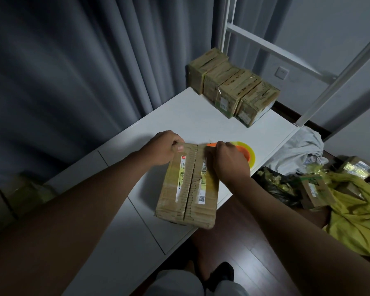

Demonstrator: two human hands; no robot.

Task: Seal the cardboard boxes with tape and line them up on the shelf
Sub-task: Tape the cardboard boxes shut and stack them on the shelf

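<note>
**Box at shelf edge, both hands at its far end**

We are looking down at a white shelf (137,210) with one cardboard box (188,186) lying flat near its front-right edge. The box's long axis is running away from us, tilting slightly right at the far end; its near end is overhanging or sitting just at the shelf edge, we cannot tell which. The centre seam between the two top flaps is running along that same axis.

The left hand (162,148) is gripping the far-left corner of the box, fingers curled over the end and thumb lying on top. The right hand (229,159) is curled at the far-right corner, holding an orange tape dispenser (244,151) with a yellow roll of tape (251,153), which is lying just beyond the box.

Labels: a long white sticker with a red mark at its far end is sitting on the left flap; a white label with a barcode and a QR-style square is sitting on the right flap, partly under yellowish tape. The print is too small for us to read.

Four more boxes, the taped row (233,90), are standing side by side, touching, at the far end of the shelf. A white upright frame (271,48) is rising behind them. Grey curtains (73,71) are hanging at left. On the floor at right we are seeing a grey cloth (297,150), yellow fabric (355,212) and loose boxes (314,191).
</note>
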